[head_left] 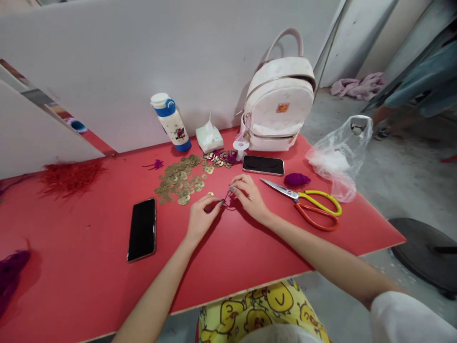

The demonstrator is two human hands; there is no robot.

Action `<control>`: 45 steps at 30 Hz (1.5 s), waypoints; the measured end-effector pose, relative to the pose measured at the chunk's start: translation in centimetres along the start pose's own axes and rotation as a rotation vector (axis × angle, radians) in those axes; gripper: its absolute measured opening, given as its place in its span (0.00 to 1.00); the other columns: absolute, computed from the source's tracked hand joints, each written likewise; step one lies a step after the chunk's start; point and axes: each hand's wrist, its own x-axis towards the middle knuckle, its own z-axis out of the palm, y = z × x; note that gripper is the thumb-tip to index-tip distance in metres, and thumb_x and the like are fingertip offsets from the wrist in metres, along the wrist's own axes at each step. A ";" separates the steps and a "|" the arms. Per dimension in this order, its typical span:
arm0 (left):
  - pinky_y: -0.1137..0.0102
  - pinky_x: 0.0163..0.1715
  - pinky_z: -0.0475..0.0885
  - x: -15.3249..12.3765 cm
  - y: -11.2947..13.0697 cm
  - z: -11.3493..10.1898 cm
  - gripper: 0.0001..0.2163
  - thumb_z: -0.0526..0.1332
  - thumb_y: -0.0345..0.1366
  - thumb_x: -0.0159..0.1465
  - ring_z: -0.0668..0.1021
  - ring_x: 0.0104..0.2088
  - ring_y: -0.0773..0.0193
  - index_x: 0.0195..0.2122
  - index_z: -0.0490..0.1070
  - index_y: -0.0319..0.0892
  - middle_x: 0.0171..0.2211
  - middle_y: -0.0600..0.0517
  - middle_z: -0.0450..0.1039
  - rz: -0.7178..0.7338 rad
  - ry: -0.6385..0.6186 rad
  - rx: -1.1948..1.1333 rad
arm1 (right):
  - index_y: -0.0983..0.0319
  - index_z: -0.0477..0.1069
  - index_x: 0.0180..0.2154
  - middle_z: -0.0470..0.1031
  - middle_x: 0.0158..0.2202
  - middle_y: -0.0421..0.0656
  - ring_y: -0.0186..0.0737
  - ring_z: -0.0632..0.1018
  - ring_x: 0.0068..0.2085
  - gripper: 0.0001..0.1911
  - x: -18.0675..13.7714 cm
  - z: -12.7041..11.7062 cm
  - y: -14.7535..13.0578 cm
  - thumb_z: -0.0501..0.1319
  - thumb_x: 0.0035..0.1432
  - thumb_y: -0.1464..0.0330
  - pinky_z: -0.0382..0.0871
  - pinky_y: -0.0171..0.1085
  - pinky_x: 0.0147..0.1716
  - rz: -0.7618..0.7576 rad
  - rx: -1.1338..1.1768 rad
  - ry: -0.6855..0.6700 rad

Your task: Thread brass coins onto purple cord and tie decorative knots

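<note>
Over the middle of the red table (pixel 228 252), my left hand (pixel 204 216) and my right hand (pixel 249 195) pinch a thin purple cord (pixel 230 208) between them. Each thumb presses against the fingers, and the cord hangs in a small loop below the fingertips. Just behind my left hand a single brass-coloured coin (pixel 210 194) peeks out. Beyond it spreads a pile of round coins with holes (pixel 180 178). Large scissors (pixel 303 200) with one yellow and one orange-red handle lie right of my right hand, near a ball of purple cord (pixel 297 179).
One phone (pixel 142 229) lies at left, another (pixel 263 165) behind my right hand. Along the back stand a bottle (pixel 172 125), a tissue pack (pixel 210 137), a white spool (pixel 241 147) and a white backpack (pixel 278 102). A plastic bag (pixel 339 157) sits by the right edge; red strands (pixel 71 177) lie left.
</note>
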 end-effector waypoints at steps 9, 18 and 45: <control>0.65 0.41 0.74 0.1 0.2 0.0 0.07 0.63 0.35 0.60 0.80 0.36 0.59 0.34 0.80 0.42 0.34 0.47 0.80 -0.021 -0.034 -0.067 | 0.59 0.75 0.31 0.68 0.36 0.44 0.43 0.70 0.42 0.14 0.0 0.0 0.0 0.55 0.66 0.63 0.65 0.44 0.47 -0.021 0.093 -0.012; 0.61 0.49 0.72 0.0 -0.3 0.1 0.08 0.62 0.37 0.61 0.80 0.39 0.58 0.36 0.81 0.42 0.36 0.47 0.81 -0.031 -0.045 -0.085 | 0.60 0.76 0.34 0.69 0.36 0.45 0.43 0.70 0.43 0.15 -0.2 0.0 -0.4 0.55 0.67 0.61 0.65 0.44 0.47 -0.059 0.082 -0.096; 0.72 0.30 0.75 0.1 -1.0 0.2 0.08 0.65 0.38 0.56 0.79 0.31 0.63 0.31 0.80 0.40 0.33 0.47 0.79 -0.152 0.095 -0.200 | 0.59 0.78 0.34 0.73 0.30 0.43 0.39 0.69 0.34 0.13 -0.9 0.2 -0.2 0.66 0.57 0.56 0.61 0.36 0.32 -0.114 -0.261 -0.204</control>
